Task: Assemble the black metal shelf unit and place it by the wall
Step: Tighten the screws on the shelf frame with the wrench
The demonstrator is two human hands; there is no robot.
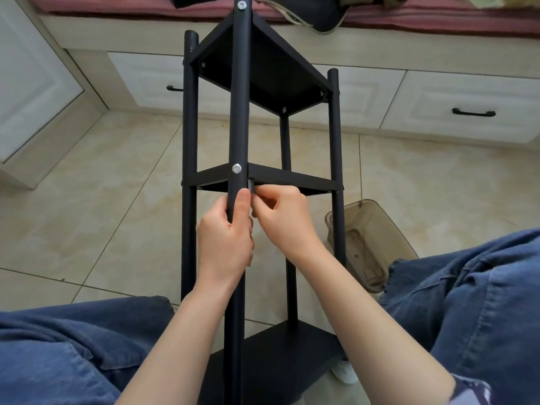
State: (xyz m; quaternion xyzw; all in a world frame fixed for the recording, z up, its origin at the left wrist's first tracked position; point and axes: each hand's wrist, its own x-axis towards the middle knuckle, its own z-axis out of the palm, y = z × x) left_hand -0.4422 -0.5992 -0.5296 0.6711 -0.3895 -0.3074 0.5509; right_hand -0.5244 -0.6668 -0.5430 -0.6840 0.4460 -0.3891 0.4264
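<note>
Person sits on the tiled floor, legs in blue jeans spread either side of the black shelf unit. The unit stands between the knees, out in the room, its top towards the white drawers. Four poles, three shelves attached. Left hand grips the front pole just below the middle shelf, fingers wrapped round it, thumb lying up along the tube. Right hand is just beside it, touching it, fingers curled and pinching a small dark piece right of the pole under the shelf edge; can't tell what the piece is. Silver bolt sits in the pole at middle-shelf height, directly above the left thumb. Bottom shelf lies between the forearms, near the person's lap. Translucent brown plastic container lies on the floor to the right, behind the right rear pole, contents unclear. Drawers carry black handles; a red cushion runs along the top of them.
</note>
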